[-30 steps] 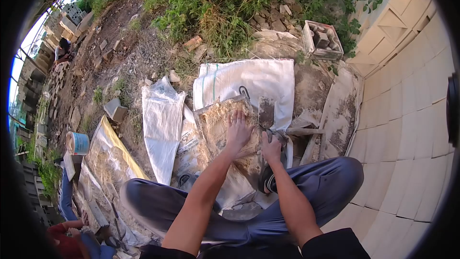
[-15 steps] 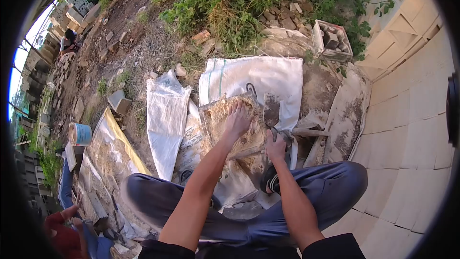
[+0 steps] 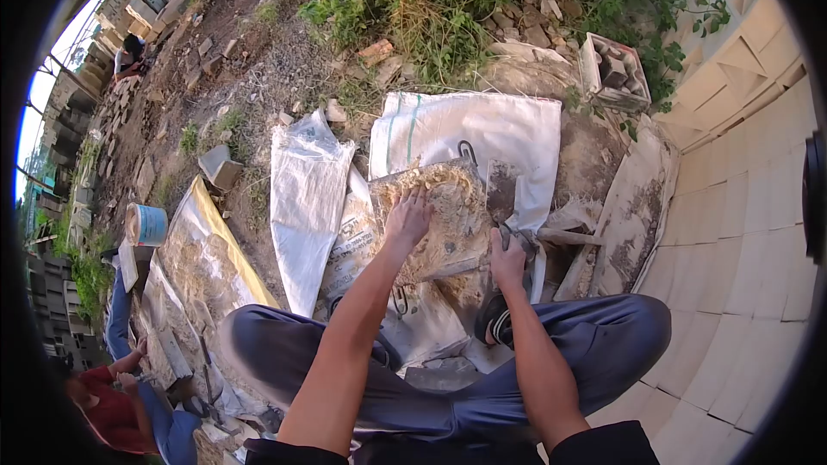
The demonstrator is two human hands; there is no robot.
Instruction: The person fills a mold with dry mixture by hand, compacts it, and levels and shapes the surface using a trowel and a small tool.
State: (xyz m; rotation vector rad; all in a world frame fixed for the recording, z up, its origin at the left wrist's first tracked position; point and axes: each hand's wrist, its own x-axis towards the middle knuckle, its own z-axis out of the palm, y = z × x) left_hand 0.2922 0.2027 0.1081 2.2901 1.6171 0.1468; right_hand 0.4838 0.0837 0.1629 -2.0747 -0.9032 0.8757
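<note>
A square mould point(image 3: 376, 200) with wire loop handles lies in front of me, filled with crumbly, sand-coloured mix point(image 3: 457, 207). My left hand point(image 3: 409, 220) rests palm down on the left part of this mix, fingers stretched out. Just beyond the mould's right side, my right hand point(image 3: 507, 260) is closed around the handle of a trowel. The trowel's flat, dirty blade point(image 3: 501, 191) points away from me, over a white woven sack point(image 3: 469, 120). My fingers hide most of the trowel's handle.
Another white sack point(image 3: 306, 198) lies left of the mould. A pale block wall point(image 3: 732, 250) rises on the right, near a crate of rubble point(image 3: 616, 77). To the left are a bucket point(image 3: 146, 226) and a seated person in a red top point(image 3: 112, 409). Weeds point(image 3: 431, 9) grow ahead.
My left hand has slid left across the mix, uncovering its middle. My right hand still grips the trowel beside the mould. The whole view has shifted slightly.
</note>
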